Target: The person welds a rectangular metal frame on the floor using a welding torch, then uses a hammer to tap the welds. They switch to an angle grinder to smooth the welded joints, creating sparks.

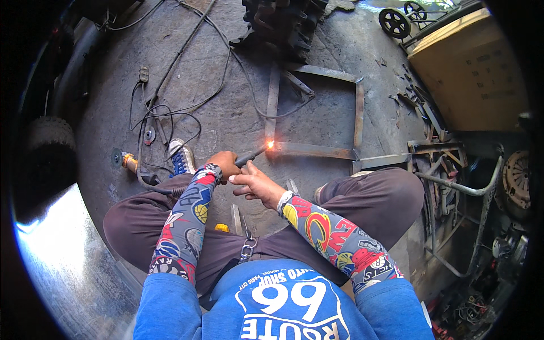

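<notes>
My left hand (225,164) is closed on a dark welding torch (247,156), whose tip glows brightly (271,145) at the near left corner of a rectangular steel frame (311,149) lying on the concrete floor. Just below the torch is my right hand (255,184), fingers apart, with a fingertip at or very near the torch's shaft. The glare hides the exact contact at the corner. A thick hose (157,187) trails left from below my left hand. Near my left shoe (182,158) lies an angle grinder (127,161), with a loose disc (149,135) farther up.
Cables (201,102) snake over the floor (192,68). A treaded tire (272,25) stands beyond the frame. At right are wheels (395,22), a cardboard box (462,71), steel offcuts (422,107), bent tubing (470,188) and a round metal plate (515,184). Another tire (48,136) is at far left.
</notes>
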### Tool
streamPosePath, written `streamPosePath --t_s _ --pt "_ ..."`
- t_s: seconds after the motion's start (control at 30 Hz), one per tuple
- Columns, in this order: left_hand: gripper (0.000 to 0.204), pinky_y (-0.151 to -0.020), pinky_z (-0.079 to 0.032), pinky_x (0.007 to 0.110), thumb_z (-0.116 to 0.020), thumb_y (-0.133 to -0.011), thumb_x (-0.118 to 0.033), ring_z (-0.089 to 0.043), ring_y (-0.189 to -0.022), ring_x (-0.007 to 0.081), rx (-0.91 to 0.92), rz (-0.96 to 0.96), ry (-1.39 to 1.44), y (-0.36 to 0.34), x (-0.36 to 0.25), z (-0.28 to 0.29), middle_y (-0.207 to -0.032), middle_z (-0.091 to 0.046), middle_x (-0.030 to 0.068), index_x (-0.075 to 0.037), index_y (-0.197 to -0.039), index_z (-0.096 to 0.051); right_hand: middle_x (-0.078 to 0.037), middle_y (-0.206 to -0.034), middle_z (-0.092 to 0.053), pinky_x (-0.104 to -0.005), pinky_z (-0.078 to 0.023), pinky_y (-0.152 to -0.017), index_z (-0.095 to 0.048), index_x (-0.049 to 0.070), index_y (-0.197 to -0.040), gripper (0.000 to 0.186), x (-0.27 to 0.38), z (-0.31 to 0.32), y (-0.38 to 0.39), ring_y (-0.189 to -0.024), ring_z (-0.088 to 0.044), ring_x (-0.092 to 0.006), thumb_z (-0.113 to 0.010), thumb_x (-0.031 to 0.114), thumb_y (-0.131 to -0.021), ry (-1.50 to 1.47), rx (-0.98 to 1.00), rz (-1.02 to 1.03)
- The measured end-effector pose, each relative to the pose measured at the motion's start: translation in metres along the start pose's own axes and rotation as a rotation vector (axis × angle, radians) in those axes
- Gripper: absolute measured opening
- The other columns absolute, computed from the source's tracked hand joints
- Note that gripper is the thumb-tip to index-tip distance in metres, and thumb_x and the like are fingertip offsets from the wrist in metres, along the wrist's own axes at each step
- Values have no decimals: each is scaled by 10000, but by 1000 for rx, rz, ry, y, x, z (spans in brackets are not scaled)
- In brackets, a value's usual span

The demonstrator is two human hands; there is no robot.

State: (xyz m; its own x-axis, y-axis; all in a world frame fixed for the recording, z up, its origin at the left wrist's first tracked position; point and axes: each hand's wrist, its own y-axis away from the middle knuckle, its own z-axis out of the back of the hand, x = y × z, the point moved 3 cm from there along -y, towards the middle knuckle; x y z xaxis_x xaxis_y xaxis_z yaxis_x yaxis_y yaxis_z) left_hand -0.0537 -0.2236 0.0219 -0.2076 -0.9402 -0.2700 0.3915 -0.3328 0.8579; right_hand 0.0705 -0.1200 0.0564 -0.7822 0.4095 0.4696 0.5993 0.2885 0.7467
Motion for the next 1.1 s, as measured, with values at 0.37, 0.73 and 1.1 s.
streamPosePath --t_s 0.37,0.73,1.1 --pt "389 -541 -563 355 -743 -811 -344 -706 -597 214 44 -22 24 -5 4 -4 -758 -723 133 -21 -1024 -707 -95 -1465 -513 -361 -422 -734 -76 128 -1581 1040 2 -1 2 -1151 -629 -315 -730 409 -823 23 33 17" --pt "339 -522 -553 360 -739 -796 -297 -708 -596 223 23 -97 2 -10 5 -5 -764 -725 145 -24 -996 -711 -156 -1499 -474 -376 -440 -861 134 31 -1584 1192 13 -3 14 -1208 -614 -293 -706 442 -844 94 61 -6" --pt "344 -517 -550 363 -739 -817 -317 -699 -571 222 14 -70 -23 -9 4 -4 -742 -722 135 -9 -967 -704 -128 -1530 -444 -343 -446 -801 98 53 -1595 1182 10 0 10 -1165 -627 -271 -723 439 -837 77 74 3"
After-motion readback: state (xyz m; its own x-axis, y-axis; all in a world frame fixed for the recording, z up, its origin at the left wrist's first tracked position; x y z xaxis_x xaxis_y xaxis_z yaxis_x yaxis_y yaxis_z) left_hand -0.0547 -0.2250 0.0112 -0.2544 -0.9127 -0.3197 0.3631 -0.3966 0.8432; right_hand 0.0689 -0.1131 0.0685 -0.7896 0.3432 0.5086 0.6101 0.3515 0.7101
